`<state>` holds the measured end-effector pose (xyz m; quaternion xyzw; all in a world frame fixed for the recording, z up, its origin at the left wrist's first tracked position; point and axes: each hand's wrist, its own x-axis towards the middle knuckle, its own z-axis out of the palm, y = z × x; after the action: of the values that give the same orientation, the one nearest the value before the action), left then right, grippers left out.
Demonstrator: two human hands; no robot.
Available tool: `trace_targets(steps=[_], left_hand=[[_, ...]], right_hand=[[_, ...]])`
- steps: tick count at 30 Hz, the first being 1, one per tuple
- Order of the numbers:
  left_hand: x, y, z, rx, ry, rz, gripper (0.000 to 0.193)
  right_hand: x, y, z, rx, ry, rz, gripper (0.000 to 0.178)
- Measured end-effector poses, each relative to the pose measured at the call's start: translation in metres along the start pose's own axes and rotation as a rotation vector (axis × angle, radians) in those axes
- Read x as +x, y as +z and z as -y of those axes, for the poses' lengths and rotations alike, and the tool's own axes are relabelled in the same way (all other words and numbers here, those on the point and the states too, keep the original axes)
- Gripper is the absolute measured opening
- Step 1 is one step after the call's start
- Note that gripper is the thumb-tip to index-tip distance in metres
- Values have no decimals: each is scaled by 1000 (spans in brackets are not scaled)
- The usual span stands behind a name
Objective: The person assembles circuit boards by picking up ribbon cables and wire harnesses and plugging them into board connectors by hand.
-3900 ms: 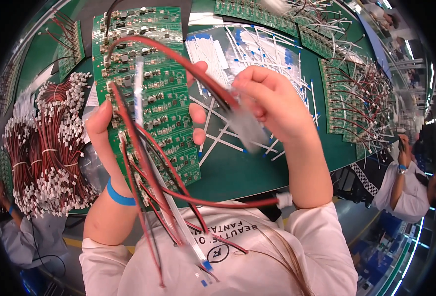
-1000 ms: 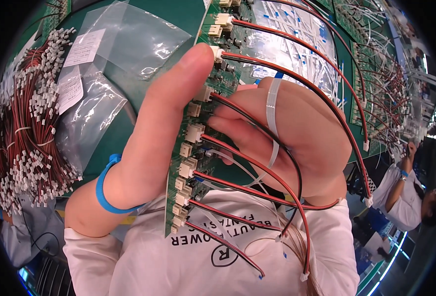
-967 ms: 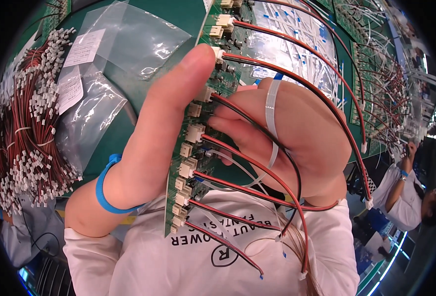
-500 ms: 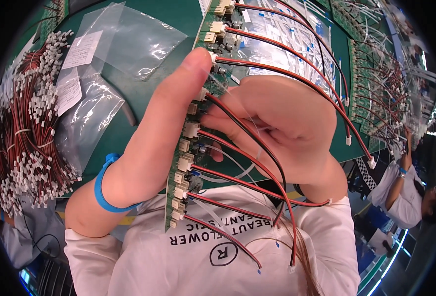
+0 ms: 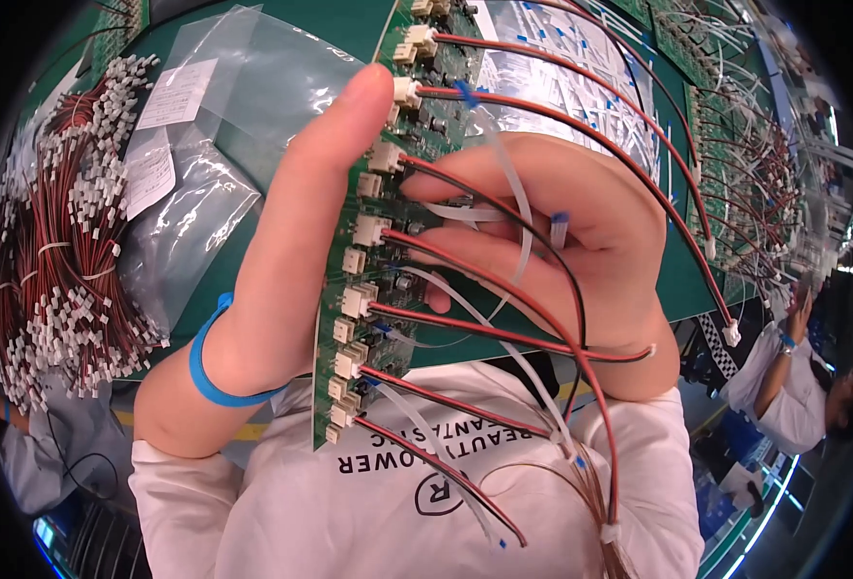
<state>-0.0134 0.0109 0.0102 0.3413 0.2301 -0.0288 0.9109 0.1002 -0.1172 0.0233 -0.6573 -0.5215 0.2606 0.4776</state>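
Observation:
A long green circuit board (image 5: 344,347) stands on edge before me, lined with cream connectors. My left hand (image 5: 286,232), with a blue band at its wrist, grips it, the thumb along its left edge; the other fingers are hidden behind it. Red-and-black wire leads (image 5: 465,328) run rightward from several connectors. My right hand (image 5: 600,222) is at the board's right side, fingers curled in and tips close to its face. Between those fingers passes a white flat cable (image 5: 465,212); the exact pinch point is partly hidden. Another white flat cable (image 5: 513,174) with a blue end arches over the right hand.
Bundled red-and-black leads with white plugs (image 5: 69,261) lie at the left. Clear plastic bags (image 5: 262,77) with paper labels are beside them on the green table (image 5: 219,246). White flat cables (image 5: 571,77) are heaped at the back; more wired boards (image 5: 711,125) lie right. A co-worker (image 5: 783,386) is at the far right.
The board has shifted slightly left and turned, showing more of its component face. Both hands moved with it. The white flat cables by my right hand have come more into view.

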Motion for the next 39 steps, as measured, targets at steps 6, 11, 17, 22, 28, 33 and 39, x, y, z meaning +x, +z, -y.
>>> trace_targets(steps=[6, 11, 17, 22, 28, 33, 39], left_hand=[[1, -6, 0, -8, 28, 38, 56], [4, -16, 2, -253, 65, 357, 49], [0, 7, 2, 103, 29, -109, 54], [0, 7, 1, 153, 11, -122, 58], [0, 8, -1, 231, -20, -140, 64], [0, 11, -3, 286, -40, -149, 68], [0, 19, -6, 195, 15, -189, 61]], right_hand=[[0, 3, -3, 50, 60, -16, 14], [-3, 12, -7, 77, 24, -90, 10], [-1, 20, -18, -1, -139, -160, 12], [0, 19, -17, -194, -283, -174, 17], [0, 20, -17, -209, -278, -184, 20], [0, 17, -21, -209, -278, -169, 18], [3, 12, -20, -25, -117, -80, 21]])
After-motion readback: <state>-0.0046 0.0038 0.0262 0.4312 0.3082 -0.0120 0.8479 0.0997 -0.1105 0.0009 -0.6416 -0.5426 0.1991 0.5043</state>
